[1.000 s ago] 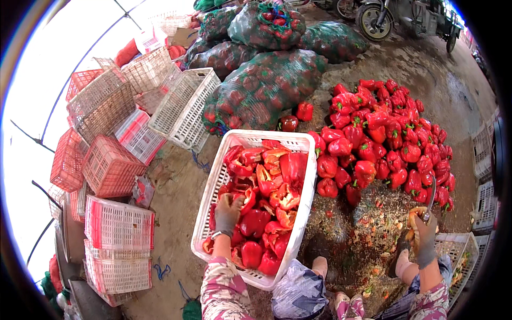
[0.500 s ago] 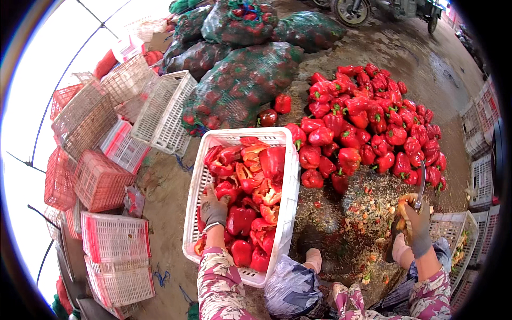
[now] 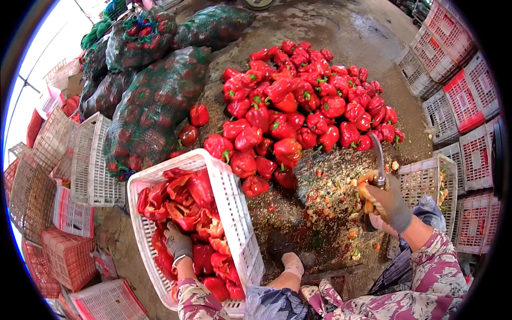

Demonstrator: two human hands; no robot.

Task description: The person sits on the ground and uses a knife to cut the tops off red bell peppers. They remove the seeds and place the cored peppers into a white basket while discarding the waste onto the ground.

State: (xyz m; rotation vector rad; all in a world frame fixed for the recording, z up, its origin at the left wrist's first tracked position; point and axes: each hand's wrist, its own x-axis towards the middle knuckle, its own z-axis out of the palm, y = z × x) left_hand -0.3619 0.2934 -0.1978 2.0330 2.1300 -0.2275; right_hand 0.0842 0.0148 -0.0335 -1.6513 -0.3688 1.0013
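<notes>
A white plastic crate (image 3: 234, 213) full of cut red bell peppers (image 3: 200, 213) stands at my left. Inside it, my left hand (image 3: 178, 244) in a grey glove lies on the pepper pieces near the left wall, fingers stretched out and partly lost among them; I see nothing gripped. My right hand (image 3: 388, 200), gloved with yellowish finger fronts, is closed round the handle of a curved knife (image 3: 379, 157), its blade pointing up and away. That hand hovers over scattered seeds and trimmings. Ahead, whole red bell peppers (image 3: 304, 101) lie heaped on the ground.
Green mesh sacks (image 3: 160, 98) of peppers are piled at the far left. Stacked crates (image 3: 80, 149) line the left side, and more crates (image 3: 464, 101) stand along the right. A white crate (image 3: 418, 178) with trimmings sits beside my right arm. Wheel (image 3: 260, 2) at the top edge.
The view has swung to the right, so the crate and pepper heap sit further left. My left hand stays in the crate among the pieces; my right hand still holds the knife.
</notes>
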